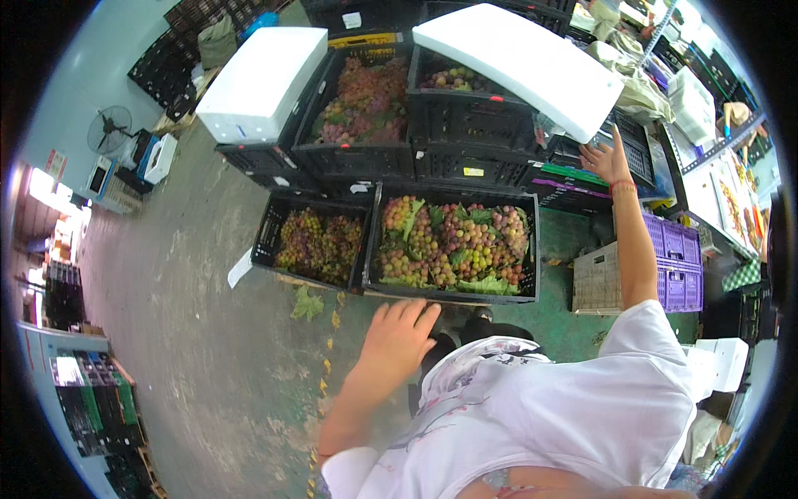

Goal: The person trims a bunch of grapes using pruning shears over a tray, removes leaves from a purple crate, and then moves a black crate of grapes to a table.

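Observation:
My left hand (399, 330) hovers, fingers apart, just in front of the near edge of a black plastic crate (537, 249) of grapes. Clusters of green and reddish grapes (477, 243) lie in that crate among green leaves. My right arm stretches forward, and my right hand (603, 161) is spread beside the low right corner of a white foam box or lid (517, 62). Whether its fingertips touch the foam is unclear. This foam piece sits slanted over another black crate (474, 118), covering part of the grapes inside.
A smaller crate of grapes (321, 246) adjoins on the left. Behind stand a grape-filled crate (349, 153) and a white foam box (262, 81). Purple crates (676, 287) and a beige crate (595, 280) are at right. A leaf (307, 304) lies on the floor.

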A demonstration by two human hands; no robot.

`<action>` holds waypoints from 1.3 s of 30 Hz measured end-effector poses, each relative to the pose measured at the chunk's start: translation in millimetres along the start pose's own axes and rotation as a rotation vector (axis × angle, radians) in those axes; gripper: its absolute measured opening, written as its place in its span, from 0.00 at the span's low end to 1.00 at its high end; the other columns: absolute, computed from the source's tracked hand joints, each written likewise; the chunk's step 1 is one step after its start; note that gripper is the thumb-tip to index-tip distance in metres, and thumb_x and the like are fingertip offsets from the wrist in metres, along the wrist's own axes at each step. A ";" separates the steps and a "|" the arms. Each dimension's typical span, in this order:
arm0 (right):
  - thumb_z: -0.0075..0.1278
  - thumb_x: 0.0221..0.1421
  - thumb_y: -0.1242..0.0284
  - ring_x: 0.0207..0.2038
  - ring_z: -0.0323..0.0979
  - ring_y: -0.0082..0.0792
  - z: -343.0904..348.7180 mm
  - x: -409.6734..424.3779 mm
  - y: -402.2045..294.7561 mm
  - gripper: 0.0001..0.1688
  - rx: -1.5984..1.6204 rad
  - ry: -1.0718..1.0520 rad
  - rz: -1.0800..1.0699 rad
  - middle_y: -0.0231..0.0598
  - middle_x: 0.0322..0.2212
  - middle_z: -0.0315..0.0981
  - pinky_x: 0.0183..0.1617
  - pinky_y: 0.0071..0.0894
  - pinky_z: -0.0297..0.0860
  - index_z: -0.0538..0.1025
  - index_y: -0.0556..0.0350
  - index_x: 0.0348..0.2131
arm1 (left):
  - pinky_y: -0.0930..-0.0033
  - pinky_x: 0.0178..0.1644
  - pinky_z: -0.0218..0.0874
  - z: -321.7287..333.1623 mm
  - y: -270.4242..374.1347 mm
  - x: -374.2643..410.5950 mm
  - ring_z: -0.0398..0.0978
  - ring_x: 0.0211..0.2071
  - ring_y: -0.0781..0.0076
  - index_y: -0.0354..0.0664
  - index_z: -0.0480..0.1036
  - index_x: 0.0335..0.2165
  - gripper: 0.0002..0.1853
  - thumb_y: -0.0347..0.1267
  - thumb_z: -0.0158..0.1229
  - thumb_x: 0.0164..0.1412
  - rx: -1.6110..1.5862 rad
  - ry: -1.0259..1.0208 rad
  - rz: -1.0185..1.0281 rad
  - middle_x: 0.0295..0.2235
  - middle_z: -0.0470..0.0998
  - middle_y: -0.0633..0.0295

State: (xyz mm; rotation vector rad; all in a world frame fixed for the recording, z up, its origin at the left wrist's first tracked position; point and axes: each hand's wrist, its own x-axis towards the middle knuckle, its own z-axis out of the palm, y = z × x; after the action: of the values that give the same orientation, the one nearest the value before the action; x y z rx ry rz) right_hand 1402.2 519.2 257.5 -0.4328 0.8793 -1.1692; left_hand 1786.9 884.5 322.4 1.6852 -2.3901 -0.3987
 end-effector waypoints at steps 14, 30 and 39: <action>0.45 0.47 0.68 0.42 0.62 0.34 22.1 22.6 24.3 0.23 -0.206 -0.107 -0.118 0.36 0.39 0.62 0.42 0.36 0.62 0.62 0.57 0.43 | 0.62 0.46 0.55 102.8 28.6 10.6 0.63 0.45 0.55 0.42 0.61 0.46 0.25 0.37 0.52 0.48 -0.429 -0.071 -0.380 0.44 0.65 0.54; 0.51 0.42 0.68 0.36 0.65 0.29 23.4 -84.9 137.7 0.27 -0.723 -0.603 -0.113 0.42 0.33 0.66 0.41 0.26 0.62 0.64 0.67 0.41 | 0.64 0.47 0.55 163.0 64.9 93.5 0.64 0.46 0.61 0.41 0.52 0.51 0.34 0.39 0.54 0.47 -0.580 -0.161 -0.512 0.44 0.66 0.53; 0.51 0.41 0.66 0.39 0.63 0.33 7.8 -114.0 216.4 0.31 -0.760 -0.622 -0.067 0.48 0.35 0.64 0.43 0.29 0.61 0.61 0.66 0.43 | 0.55 0.46 0.55 184.1 38.3 95.1 0.65 0.36 0.59 0.35 0.63 0.37 0.18 0.36 0.50 0.49 -2.082 0.241 -0.675 0.34 0.66 0.52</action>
State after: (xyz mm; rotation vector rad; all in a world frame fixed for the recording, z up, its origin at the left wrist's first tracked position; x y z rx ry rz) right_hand 1526.2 701.6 151.6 -1.3704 0.7260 -0.6457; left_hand 1664.5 827.1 160.8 0.9666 -0.2043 -1.6728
